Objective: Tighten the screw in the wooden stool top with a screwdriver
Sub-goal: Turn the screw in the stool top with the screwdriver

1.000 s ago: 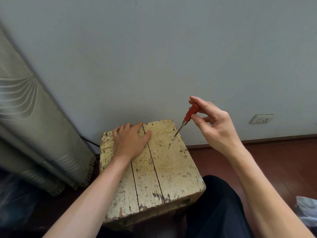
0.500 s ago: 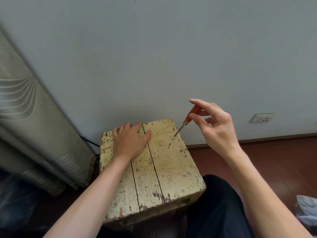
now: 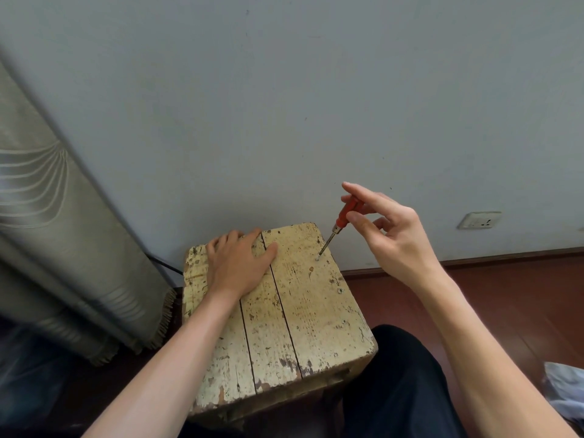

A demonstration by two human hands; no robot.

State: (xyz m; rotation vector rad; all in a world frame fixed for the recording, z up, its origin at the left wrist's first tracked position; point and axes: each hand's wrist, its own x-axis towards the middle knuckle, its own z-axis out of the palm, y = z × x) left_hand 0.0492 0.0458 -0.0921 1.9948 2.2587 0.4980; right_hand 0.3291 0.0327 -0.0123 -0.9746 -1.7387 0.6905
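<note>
Much of the scene was out of my sight: the screw (image 3: 317, 258) was only a pale speck under the driver tip, too small for me to read its head, and the legs of the stool were lost below its top. My left hand (image 3: 237, 262) lay flat on the wooden stool top (image 3: 309, 311), palm down, fingers side by side and thumb stretched out to the right across a gap between boards, so the far left part of the top was covered. My right hand (image 3: 393, 237) held the one screwdriver (image 3: 338, 223) by its red handle, pinched between thumb tip and the fingers behind it; the handle's upper end was hidden behind my fingers, and my index finger stood straight out above it, not touching. The thin metal shaft leaned down and to the left, its tip resting on the screw near the far right edge of the top, close to the wall (image 3: 284, 105). I counted three boards in the top, two dark gaps between them, and two further small screw heads along the right board nearer me. A curtain (image 3: 57, 235) hung at the left, its hem cut off in shadow. One wall socket (image 3: 479, 220) sat low on the right. My dark trouser leg (image 3: 401, 384) ran out of the bottom edge, and a pale bundle at the right edge was too cropped to name.
</note>
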